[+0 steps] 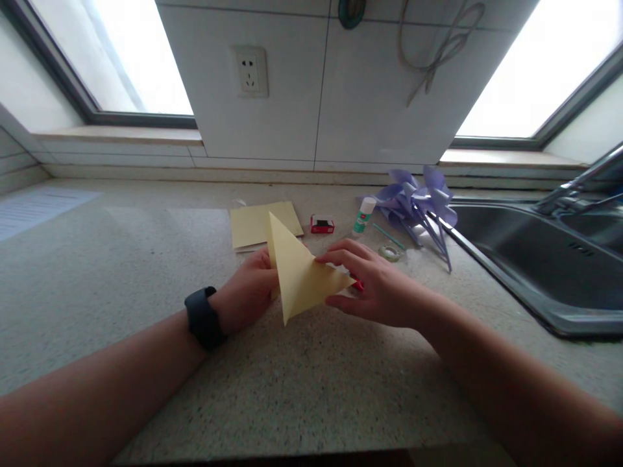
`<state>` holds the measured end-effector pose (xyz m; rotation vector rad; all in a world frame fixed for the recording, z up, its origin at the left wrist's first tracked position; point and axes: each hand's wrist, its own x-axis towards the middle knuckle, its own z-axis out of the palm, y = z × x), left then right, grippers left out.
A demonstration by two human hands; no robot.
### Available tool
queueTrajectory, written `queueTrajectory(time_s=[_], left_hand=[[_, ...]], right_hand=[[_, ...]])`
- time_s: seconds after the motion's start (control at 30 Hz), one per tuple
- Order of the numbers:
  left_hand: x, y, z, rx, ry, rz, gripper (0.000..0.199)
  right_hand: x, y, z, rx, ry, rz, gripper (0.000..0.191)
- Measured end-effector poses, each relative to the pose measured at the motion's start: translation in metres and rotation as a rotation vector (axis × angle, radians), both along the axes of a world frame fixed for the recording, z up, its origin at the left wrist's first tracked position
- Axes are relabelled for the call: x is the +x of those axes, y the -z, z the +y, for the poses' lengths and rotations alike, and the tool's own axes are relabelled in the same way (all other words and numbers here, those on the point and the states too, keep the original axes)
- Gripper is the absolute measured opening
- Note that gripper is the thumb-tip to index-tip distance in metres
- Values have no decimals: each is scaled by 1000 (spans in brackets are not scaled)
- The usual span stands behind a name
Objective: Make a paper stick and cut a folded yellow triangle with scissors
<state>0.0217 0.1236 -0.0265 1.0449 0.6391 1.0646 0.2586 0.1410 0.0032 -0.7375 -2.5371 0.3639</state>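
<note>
A folded sheet of pale yellow paper (304, 275), with a tall pointed flap, is held up above the counter. My left hand (249, 288) is closed on its left side; the fingertips are partly hidden behind the paper. On the right, my right hand (372, 282) has its thumb and forefinger at the lower and upper edges of the paper, a pointed corner lying between them. Behind that corner and hand, a small red object (357, 283) shows only in part. More yellow paper sheets (248, 224) lie stacked behind my left hand.
Behind my hands are a small red box (322, 224), a glue stick (363, 216), a roll of clear tape (390, 253) and a thin green stick (389, 236). Purple paper pinwheels (413, 198) lie beside the steel sink (516, 311). A printed sheet (39, 207) rests far left.
</note>
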Motion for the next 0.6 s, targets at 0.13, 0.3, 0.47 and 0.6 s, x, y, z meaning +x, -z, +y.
queueTrajectory(time_s=[0.13,0.3,0.47,0.6], left_hand=[[1,-1,-1,-21,-5,43,18],[1,-2,-3,-85,-13,41,19],[-1,-1,-2,-103,-21,43,23],[0,0,-1,-123,-52,46,25]], right_hand=[[-5,1,-3,73,25,-43,69],[-12,4,-4,111,33,-21,60],[-14,1,-6,95,41,-20,61],[-13,0,-9,147,29,-6,57]])
